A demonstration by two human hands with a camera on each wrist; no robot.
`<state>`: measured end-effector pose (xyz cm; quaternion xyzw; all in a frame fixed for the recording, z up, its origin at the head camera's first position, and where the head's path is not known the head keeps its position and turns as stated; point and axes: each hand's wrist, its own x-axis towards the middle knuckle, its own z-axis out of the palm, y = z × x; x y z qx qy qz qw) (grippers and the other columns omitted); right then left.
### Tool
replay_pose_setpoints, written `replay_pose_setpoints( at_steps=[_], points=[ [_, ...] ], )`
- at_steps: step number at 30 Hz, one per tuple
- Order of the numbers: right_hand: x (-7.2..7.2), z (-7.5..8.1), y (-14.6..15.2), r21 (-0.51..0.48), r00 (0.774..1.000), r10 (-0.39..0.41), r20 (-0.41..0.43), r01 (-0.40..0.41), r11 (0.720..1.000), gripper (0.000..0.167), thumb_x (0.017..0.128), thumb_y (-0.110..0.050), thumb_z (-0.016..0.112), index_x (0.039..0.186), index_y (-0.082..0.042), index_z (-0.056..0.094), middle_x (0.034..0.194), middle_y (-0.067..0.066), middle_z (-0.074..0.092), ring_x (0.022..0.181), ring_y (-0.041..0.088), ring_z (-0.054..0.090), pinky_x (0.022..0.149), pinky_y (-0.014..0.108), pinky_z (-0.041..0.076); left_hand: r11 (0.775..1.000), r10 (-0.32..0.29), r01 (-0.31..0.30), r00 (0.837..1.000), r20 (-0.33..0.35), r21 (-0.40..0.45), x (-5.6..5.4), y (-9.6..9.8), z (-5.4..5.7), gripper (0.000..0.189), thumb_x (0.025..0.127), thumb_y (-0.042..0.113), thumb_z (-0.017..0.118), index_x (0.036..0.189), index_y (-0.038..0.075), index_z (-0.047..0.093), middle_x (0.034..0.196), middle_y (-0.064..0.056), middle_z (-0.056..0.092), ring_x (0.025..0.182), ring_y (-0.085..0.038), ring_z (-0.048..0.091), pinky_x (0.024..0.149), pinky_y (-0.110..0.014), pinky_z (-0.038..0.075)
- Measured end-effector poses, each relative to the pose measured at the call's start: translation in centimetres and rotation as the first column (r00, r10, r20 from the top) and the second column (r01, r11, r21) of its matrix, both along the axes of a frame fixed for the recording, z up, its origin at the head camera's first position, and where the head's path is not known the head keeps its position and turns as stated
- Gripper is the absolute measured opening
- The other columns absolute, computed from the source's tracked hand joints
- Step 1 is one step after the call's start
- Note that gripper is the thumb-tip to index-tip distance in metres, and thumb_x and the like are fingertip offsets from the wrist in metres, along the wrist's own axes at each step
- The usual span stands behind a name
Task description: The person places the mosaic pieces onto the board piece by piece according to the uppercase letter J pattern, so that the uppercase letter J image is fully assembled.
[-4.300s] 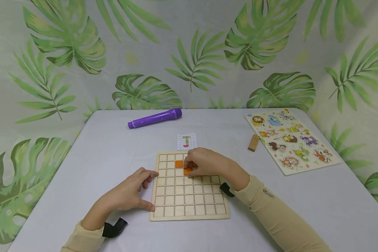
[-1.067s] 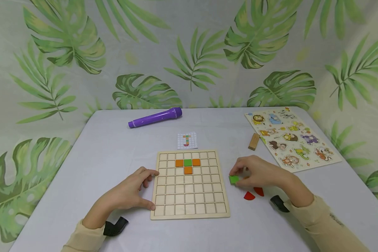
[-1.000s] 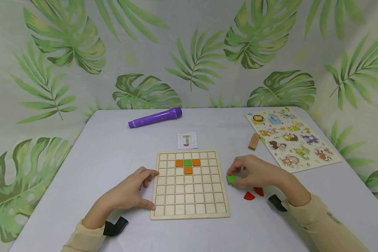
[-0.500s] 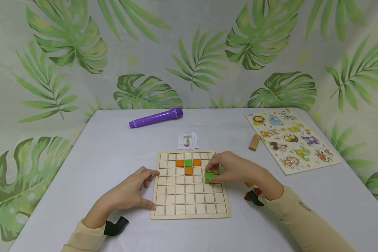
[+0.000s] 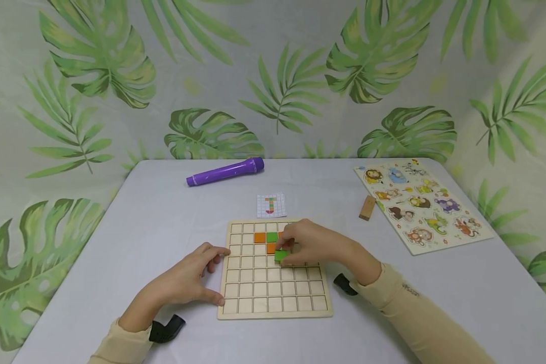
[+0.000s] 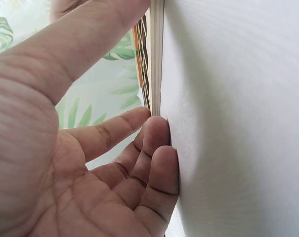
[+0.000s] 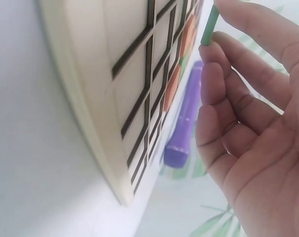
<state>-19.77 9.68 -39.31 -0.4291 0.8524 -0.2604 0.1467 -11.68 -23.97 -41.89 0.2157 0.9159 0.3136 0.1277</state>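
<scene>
A wooden grid board (image 5: 250, 298) lies on the table. Two orange tiles and one green tile (image 5: 271, 236) sit in its upper cells, and part of another orange tile shows by the right fingers. Between thumb and fingertips my right hand (image 5: 318, 245) pinches a green square tile (image 5: 280, 255), just over the cells below the lower orange tile (image 5: 270, 248). In the right wrist view that pinched tile (image 7: 210, 27) appears edge-on, apart from the board. My left hand (image 5: 186, 275) touches the board's left edge with thumb and index finger; its other fingers (image 6: 161, 168) curve loosely beside the edge.
Behind the board lies a paper card (image 5: 271, 205) with a coloured J pattern. A purple toy microphone (image 5: 225, 172) lies farther back. At the right are a small wooden block (image 5: 366, 208) and an animal puzzle board (image 5: 420, 205).
A green tile and a right-hand orange tile have joined the two orange ones. My right hand has carried another green tile leftward from the table over the board; my left hand stays put.
</scene>
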Motion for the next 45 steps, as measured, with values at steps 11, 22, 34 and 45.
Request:
replay_pose_setpoints(
  at_steps=[11, 22, 34, 45],
  points=[
    [0.1, 0.0, -1.0, 0.028, 0.999, 0.032, -0.02, -0.031, 0.999, 0.023, 0.091, -0.024, 0.088, 0.109, -0.011, 0.08, 0.101, -0.004, 0.076, 0.09, 0.009, 0.068, 0.083, 0.021, 0.056, 1.0, -0.006, 0.006, 1.0, 0.012, 0.004, 0.0, 0.3, 0.0, 0.097, 0.07, 0.039, 0.102, 0.15, 0.01, 0.055, 0.114, 0.001, 0.054, 0.098, -0.014, 0.05, 0.083, -0.025, 0.047],
    [0.0, -0.6, -1.8, 0.046, 0.999, 0.042, -0.02, -0.041, 0.998, 0.023, 0.089, -0.024, 0.09, 0.107, -0.013, 0.08, 0.102, -0.005, 0.076, 0.086, 0.004, 0.064, 0.08, 0.021, 0.055, 1.0, -0.006, 0.006, 1.0, 0.011, 0.001, 0.1, 0.0, 0.2, 0.097, 0.07, 0.04, 0.102, 0.149, 0.011, 0.055, 0.115, 0.001, 0.054, 0.1, -0.013, 0.05, 0.084, -0.025, 0.048],
    [0.1, -0.4, -2.0, 0.077, 0.999, 0.037, -0.037, -0.034, 0.996, 0.022, 0.089, -0.025, 0.09, 0.106, -0.015, 0.081, 0.101, -0.007, 0.074, 0.089, 0.005, 0.061, 0.085, 0.022, 0.052, 1.0, -0.007, 0.007, 1.0, 0.014, 0.013, 0.0, 0.3, 0.3, 0.096, 0.07, 0.038, 0.102, 0.149, 0.009, 0.055, 0.115, -0.001, 0.054, 0.1, -0.015, 0.049, 0.083, -0.025, 0.047],
    [0.0, -0.5, -2.3, 0.089, 0.997, 0.056, -0.045, -0.052, 0.995, 0.02, 0.089, -0.025, 0.09, 0.104, -0.015, 0.081, 0.097, -0.006, 0.071, 0.087, 0.004, 0.06, 0.085, 0.021, 0.051, 1.0, -0.006, 0.006, 1.0, 0.011, 0.0, 0.0, 0.1, 0.1, 0.097, 0.07, 0.037, 0.102, 0.15, 0.009, 0.055, 0.114, 0.0, 0.054, 0.1, -0.014, 0.049, 0.083, -0.025, 0.047]
  ],
)
